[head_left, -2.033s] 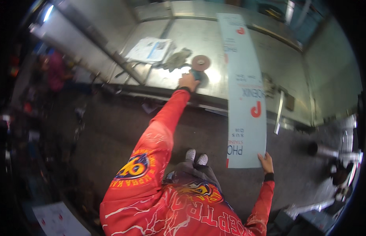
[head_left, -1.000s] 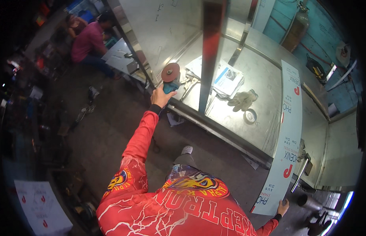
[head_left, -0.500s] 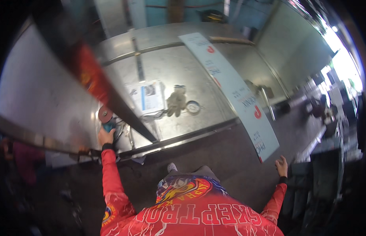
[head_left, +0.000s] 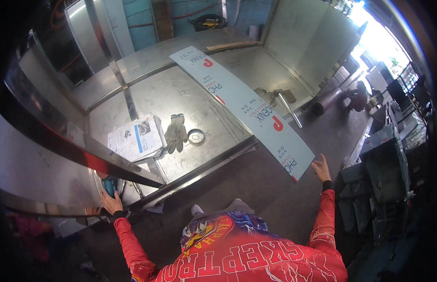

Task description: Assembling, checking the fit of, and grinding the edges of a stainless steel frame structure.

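Observation:
My left hand (head_left: 111, 202) is closed around the rear of a teal angle grinder (head_left: 109, 185) with a reddish disc, at the left front of the metal bench. A tall polished metal strip leans across just beside it and partly hides that area. My right hand (head_left: 322, 169) has its fingers apart and holds nothing. It is by the near corner of a long sheet metal panel (head_left: 246, 110) covered in pale blue printed film; whether a fingertip touches the edge I cannot tell. The panel lies slantwise over the bench, its near end jutting past the front edge.
On the steel bench (head_left: 199, 162) lie stacked papers (head_left: 136, 138), a grey work glove (head_left: 176, 133) and a tape roll (head_left: 196, 137). A metal tube (head_left: 290, 110) rests right of the panel. Folded metal parts (head_left: 383, 164) stand at far right, and a dark cylinder (head_left: 326, 101) is on the floor.
The view has swung, so the bench and panel appear further left. My right hand has come up close to the panel's near end. My left hand stays on the grinder.

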The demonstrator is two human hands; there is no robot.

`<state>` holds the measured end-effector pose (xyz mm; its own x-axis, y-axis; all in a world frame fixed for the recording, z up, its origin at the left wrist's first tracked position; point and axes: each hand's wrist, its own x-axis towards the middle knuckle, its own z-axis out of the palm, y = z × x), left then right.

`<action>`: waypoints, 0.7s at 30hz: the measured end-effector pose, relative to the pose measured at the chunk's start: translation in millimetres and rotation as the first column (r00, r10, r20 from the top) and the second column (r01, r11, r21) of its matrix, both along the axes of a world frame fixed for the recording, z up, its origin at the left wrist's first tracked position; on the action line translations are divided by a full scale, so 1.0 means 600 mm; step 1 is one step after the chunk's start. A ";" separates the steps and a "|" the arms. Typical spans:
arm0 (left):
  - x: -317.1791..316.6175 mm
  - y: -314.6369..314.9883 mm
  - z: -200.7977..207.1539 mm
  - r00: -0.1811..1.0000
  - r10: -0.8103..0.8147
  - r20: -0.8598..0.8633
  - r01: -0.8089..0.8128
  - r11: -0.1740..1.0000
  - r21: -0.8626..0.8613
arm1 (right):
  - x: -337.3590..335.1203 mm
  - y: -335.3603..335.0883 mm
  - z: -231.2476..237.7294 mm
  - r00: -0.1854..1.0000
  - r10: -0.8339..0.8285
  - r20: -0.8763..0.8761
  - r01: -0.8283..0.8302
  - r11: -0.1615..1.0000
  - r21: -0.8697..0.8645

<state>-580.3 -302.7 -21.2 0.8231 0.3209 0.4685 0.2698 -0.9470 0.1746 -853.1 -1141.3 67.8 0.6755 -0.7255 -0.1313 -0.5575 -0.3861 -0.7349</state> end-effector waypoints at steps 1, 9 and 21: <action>-0.025 -0.010 0.006 1.000 0.021 -0.004 -0.021 1.000 0.009 | 0.015 -0.019 -0.004 1.000 0.030 -0.007 -0.030 1.000 -0.008; -0.304 -0.185 -0.014 0.948 0.099 0.304 -0.051 0.985 -0.163 | 0.176 -0.168 -0.081 0.937 0.295 -0.188 -0.333 0.916 -0.225; -0.760 -0.526 -0.089 0.820 0.562 -0.105 -0.379 0.397 -0.836 | 0.283 -0.196 -0.152 0.693 0.700 -0.170 -0.695 0.712 0.101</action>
<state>-1036.5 -618.1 -74.3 0.3531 0.9300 -0.1020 0.5056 -0.0980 0.8572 -683.5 -1259.0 -23.4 0.9471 -0.0499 -0.3171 -0.2595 -0.7007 -0.6646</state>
